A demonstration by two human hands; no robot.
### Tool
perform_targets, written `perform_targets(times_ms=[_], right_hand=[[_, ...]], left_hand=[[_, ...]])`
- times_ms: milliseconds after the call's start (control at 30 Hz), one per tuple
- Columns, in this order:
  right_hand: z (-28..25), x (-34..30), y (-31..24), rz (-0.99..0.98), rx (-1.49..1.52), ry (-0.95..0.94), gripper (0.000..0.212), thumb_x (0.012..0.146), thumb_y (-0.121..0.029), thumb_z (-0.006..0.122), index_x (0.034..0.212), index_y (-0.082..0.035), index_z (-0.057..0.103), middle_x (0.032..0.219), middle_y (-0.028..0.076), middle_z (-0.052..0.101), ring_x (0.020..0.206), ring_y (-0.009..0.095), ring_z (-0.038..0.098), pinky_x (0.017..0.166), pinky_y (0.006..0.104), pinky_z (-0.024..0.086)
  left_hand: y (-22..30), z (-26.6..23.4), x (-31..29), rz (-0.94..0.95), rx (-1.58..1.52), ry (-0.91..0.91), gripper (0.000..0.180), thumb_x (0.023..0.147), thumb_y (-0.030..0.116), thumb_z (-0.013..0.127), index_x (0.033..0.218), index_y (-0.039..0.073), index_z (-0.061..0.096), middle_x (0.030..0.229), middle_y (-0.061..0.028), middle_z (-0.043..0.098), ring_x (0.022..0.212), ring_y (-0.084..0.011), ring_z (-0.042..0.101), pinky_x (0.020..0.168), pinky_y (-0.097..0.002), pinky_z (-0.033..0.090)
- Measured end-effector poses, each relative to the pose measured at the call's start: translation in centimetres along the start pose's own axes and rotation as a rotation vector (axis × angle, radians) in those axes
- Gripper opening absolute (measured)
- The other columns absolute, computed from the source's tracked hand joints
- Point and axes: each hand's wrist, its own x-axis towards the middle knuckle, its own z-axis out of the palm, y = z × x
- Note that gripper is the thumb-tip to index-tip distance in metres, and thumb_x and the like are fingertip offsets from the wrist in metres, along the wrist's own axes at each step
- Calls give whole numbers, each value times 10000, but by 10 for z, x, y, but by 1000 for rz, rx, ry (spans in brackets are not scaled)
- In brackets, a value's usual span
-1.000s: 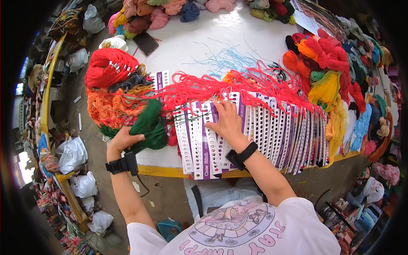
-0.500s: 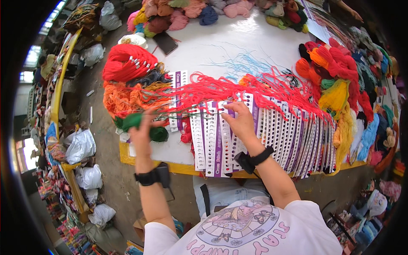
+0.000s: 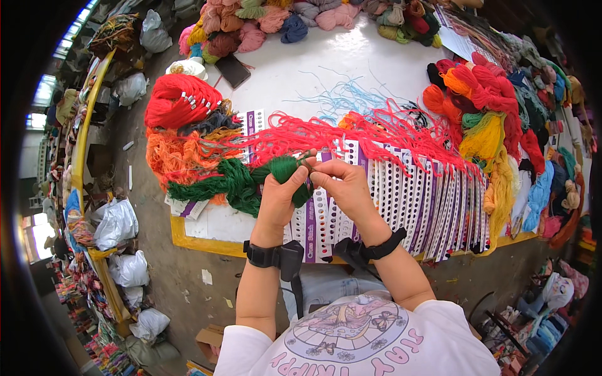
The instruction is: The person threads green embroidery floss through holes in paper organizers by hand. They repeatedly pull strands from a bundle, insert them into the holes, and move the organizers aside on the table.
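My left hand (image 3: 277, 199) grips a skein of dark green thread (image 3: 234, 180), whose loose tail spreads leftward over the table. Thumb and fingertips of my right hand (image 3: 348, 190) are pinched together right beside it, on the end of the green thread. Under both hands lies a long row of white and purple thread cards (image 3: 401, 194) punched with round holes. Loose red strands (image 3: 376, 128) run across the tops of these cards. The card nearest my hands is partly hidden by them.
Left of my hands sit a red skein bundle (image 3: 182, 103) and tangled orange thread (image 3: 182, 150). A dark phone (image 3: 232, 71) lies behind them. Light blue threads (image 3: 351, 97) are scattered farther back. Colourful skeins (image 3: 489, 94) pile up on the right. Yellow edging (image 3: 207, 244) borders the table (image 3: 216, 230).
My left hand has brought the green skein rightward from the table's left side to meet my right hand. The green tail is drawn out with it. My right hand has shifted slightly down.
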Motion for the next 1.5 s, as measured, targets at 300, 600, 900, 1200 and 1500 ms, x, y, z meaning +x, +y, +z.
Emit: perform_targets(times_ms=[300, 600, 900, 1200, 1500], right_hand=[[0, -3, 10, -263, -307, 206, 80, 743, -65, 658, 803, -12, 655, 852, 40, 619, 779, 118, 560, 674, 248, 454], [-289, -31, -2, -331, 846, 193, 251, 844, -152, 419, 1011, 13, 508, 1083, 205, 521, 1021, 306, 508, 906, 451, 395], [-115, 13, -28, -30, -11, 288, 169, 764, -33, 562, 922, -31, 622, 831, 56, 601, 650, 126, 566, 588, 241, 453], [-58, 42, 49, 204, -400, 16, 307, 744, -77, 543, 1040, -20, 599, 594, 48, 574, 472, 95, 527, 456, 239, 424], [-49, 50, 54, 136, -325, 111, 303, 739, -35, 587, 1031, -35, 508, 633, -2, 527, 484, 47, 472, 395, 201, 385]], left_hand=[[-17, -9, 20, -23, -84, -53, 145, 834, 125, 561, 932, 19, 576, 1132, -136, 540, 950, -183, 556, 799, -297, 459], [58, -139, 27, 75, 47, 684, 280, 867, 283, 501, 934, 17, 556, 929, -80, 585, 578, -125, 546, 620, -331, 512], [-41, -46, 53, -265, 261, 194, 231, 797, 176, 602, 976, 30, 618, 878, -44, 631, 499, -56, 425, 436, -228, 410], [-80, -18, 63, -332, 537, 196, 131, 755, 150, 641, 709, 42, 582, 526, 24, 468, 399, -66, 391, 361, -231, 324], [-75, -31, 57, -306, 190, 208, 133, 796, 118, 591, 704, 38, 538, 519, 4, 469, 380, -80, 391, 365, -237, 344]])
